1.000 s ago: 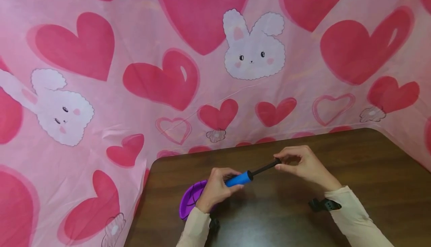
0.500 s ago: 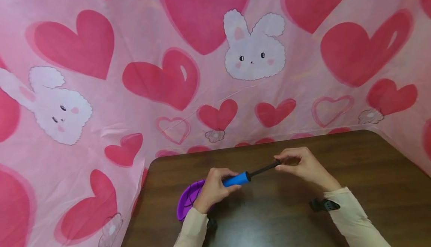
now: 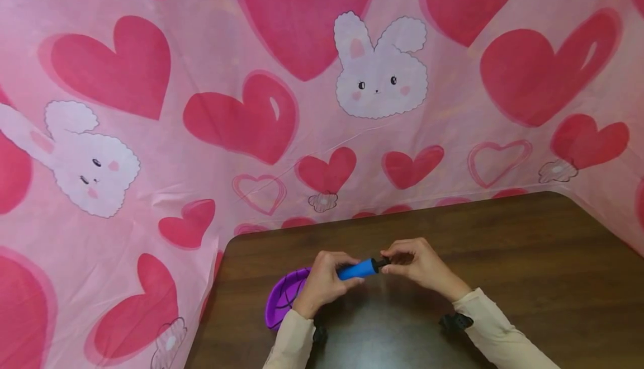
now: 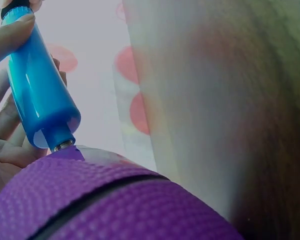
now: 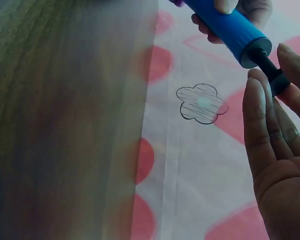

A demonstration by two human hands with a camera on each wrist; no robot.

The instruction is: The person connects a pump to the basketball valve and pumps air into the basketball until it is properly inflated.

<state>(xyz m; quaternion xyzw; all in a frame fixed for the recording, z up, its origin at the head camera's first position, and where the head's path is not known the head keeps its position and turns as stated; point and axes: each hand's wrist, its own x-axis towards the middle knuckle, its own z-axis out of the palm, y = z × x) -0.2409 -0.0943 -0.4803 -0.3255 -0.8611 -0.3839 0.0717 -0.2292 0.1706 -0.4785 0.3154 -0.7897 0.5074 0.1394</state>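
My left hand (image 3: 323,282) grips the blue barrel of a hand pump (image 3: 358,270). My right hand (image 3: 420,264) pinches the black plunger handle (image 5: 280,83) between thumb and fingers, close to the barrel's end, with only a short length of rod showing. At the pump's other end, the left wrist view shows a short metal fitting (image 4: 64,145) meeting the surface of a purple ball (image 4: 115,200) with pebbled skin and black grooves. In the head view the ball looks caved in, like a bowl, and my left hand partly covers it.
Beneath both hands is a dark wooden table (image 3: 503,246) with rounded corners. A pink cloth (image 3: 211,33) printed with hearts and rabbits hangs behind it and along its sides. Black wrist straps (image 3: 455,322) show at the sleeves.
My right hand has moved left and slightly down, pushing the long-drawn plunger rod most of the way into the barrel. My left hand and the ball stay nearly in place.
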